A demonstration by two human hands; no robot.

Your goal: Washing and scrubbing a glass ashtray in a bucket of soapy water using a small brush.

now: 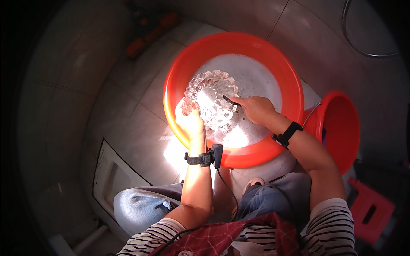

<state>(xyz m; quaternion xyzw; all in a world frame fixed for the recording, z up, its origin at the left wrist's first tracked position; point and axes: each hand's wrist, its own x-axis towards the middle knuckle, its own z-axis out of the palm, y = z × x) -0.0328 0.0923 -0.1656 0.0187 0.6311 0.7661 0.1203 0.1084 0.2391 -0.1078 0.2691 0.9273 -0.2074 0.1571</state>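
Observation:
A large red plastic basin (290,89) holds sudsy water. Over its left part, my left hand (189,120) grips the scalloped rim of a clear cut-glass bowl (221,84). Strong glare whitens the middle of the glass and part of that hand. In my right hand (258,108) is a slim dark brush or similar tool (230,100), its tip against the inside of the bowl on the right; its exact kind cannot be told.
A red bucket (341,131) with a wire handle stands right of the basin. Beyond it is a pink plastic stool (371,211). A squat toilet (117,179) lies at lower left, a metal shower hose (355,48) at upper right. A dark cable hangs from my left wrist.

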